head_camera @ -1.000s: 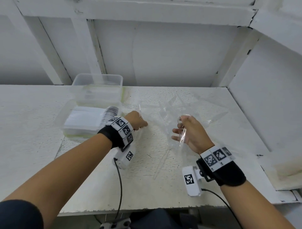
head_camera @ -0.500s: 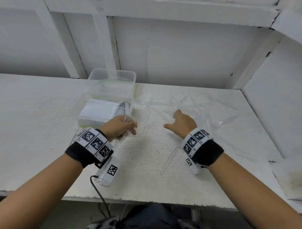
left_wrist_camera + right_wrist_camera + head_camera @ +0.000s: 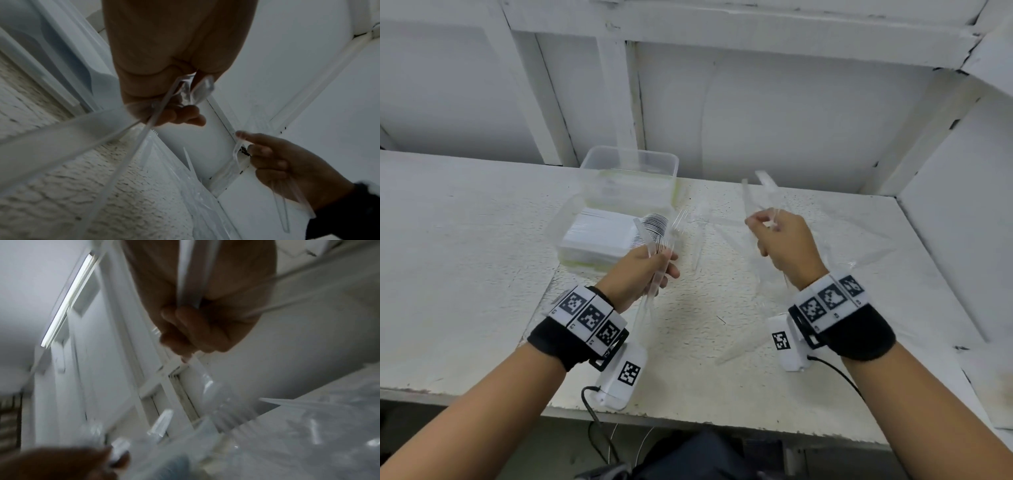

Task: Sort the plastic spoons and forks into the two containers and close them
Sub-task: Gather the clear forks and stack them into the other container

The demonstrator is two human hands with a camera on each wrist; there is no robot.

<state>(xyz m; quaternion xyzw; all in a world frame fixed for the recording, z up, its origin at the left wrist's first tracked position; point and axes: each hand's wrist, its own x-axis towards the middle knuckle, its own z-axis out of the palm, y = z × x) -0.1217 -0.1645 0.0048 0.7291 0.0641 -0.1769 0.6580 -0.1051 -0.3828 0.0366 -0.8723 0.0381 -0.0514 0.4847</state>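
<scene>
A: L grip status?
B: left hand [image 3: 645,274] closed around a bundle of clear forks [image 3: 657,246], raised above the bench [image 3: 482,274]. Tines point up and away, handles run down past the wrist. Left wrist cam confirms: fingers [image 3: 180,115] curled round the handles.

A: R?
B: right hand [image 3: 787,246] also raised, fingers curled, pinching a few clear utensils [image 3: 751,202]. Handles stick up past the fingers toward the back wall [image 3: 791,113]. Fork or spoon: can't tell, too transparent. Right wrist cam is blurred, only shows fingers [image 3: 191,331] wrapped on thin clear stems.

A: hands touching?
B: no, apart, gap between them over the bench.

A: rest of the cutlery?
B: loose clear pile [image 3: 852,253] on the bench, under and right of the right hand. A few strays [image 3: 736,353] lie nearer the front edge, between the two wrists.

A: containers?
B: two clear tubs, back left. Near tub [image 3: 571,236] just ahead of the left hand, holds a tidy white stack [image 3: 602,236] w/ dark-lined edges at its right end. Far tub [image 3: 630,181] touching behind it, close to the wall. Both open on top. Contents of the far one: can't tell.

A: anything else?
B: marker bands and cam units on both wrists, cable off the left one hanging over the front edge.
</scene>
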